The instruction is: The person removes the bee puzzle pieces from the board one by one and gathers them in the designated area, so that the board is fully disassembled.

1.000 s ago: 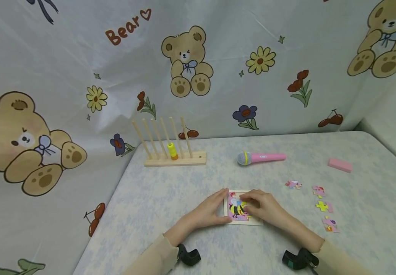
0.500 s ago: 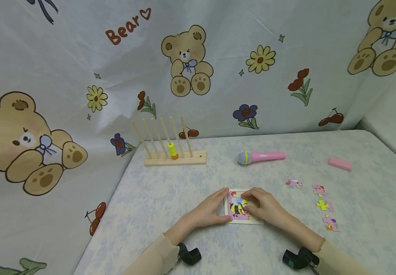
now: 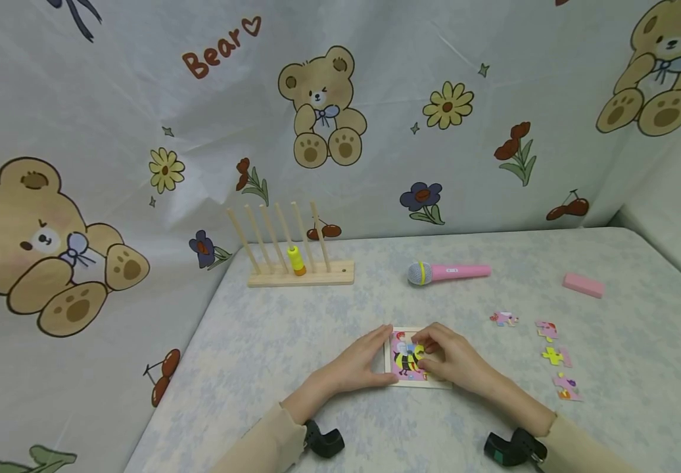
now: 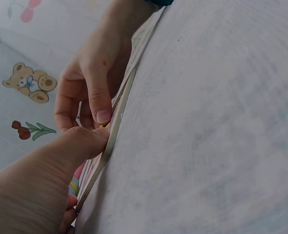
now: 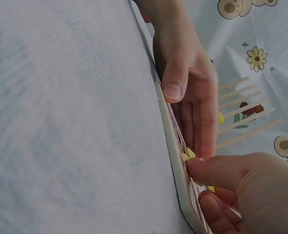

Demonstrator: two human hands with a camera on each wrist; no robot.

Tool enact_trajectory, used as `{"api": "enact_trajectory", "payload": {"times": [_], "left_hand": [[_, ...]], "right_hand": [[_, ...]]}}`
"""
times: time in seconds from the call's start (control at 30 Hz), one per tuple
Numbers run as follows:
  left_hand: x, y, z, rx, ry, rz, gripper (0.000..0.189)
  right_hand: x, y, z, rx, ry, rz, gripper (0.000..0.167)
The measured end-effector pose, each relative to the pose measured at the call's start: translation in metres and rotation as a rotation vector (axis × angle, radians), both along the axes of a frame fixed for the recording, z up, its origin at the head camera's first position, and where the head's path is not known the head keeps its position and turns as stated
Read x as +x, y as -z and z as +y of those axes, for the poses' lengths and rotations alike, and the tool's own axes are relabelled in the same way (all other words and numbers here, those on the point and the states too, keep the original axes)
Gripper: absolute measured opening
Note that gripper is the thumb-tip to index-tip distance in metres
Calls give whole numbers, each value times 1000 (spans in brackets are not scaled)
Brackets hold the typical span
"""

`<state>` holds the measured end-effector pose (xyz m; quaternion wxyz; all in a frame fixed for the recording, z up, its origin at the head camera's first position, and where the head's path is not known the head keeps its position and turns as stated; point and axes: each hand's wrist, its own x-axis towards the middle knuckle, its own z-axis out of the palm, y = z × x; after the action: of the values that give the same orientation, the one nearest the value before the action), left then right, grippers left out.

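Note:
A small jigsaw puzzle in a pale wooden frame [image 3: 396, 383] lies on the table, with a black-and-yellow bee picture partly assembled in it. My left hand [image 3: 355, 364] rests along the frame's left side, fingers fairly straight and thumb on its near edge. Over the right half of the board, my right hand [image 3: 455, 355] pinches a yellow puzzle piece [image 5: 189, 154] between thumb and fingers. That piece touches or sits very close to the board; its outline is mostly hidden by the fingers. The left wrist view shows the right thumb low over the frame.
Loose puzzle pieces lie to the right, including a pink one [image 3: 504, 318] and a yellow one [image 3: 552, 355]. Behind them are a pink toy microphone [image 3: 459, 271] and a pink block [image 3: 583, 285]. A wooden peg stand [image 3: 334, 274] with yellow beads stands back left, before a bear-print cloth.
My right fingers have shifted slightly over the puzzle, still pinching at the same spot on its right half. My left hand stays in place at the frame.

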<state>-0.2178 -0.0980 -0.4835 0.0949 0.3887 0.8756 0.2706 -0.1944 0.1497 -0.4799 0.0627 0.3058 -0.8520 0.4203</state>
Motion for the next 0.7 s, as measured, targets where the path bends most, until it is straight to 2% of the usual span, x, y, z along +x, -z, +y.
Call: {"api": "enact_trajectory", "payload": {"times": [0.33, 0.7], "left_hand": [[1, 2, 0, -9, 2, 16, 87], [-3, 5, 0, -32, 0, 27, 88]], "right_hand": [[1, 1, 0, 21, -21, 58, 39], [-2, 3, 1, -17, -55, 147, 39]]}}
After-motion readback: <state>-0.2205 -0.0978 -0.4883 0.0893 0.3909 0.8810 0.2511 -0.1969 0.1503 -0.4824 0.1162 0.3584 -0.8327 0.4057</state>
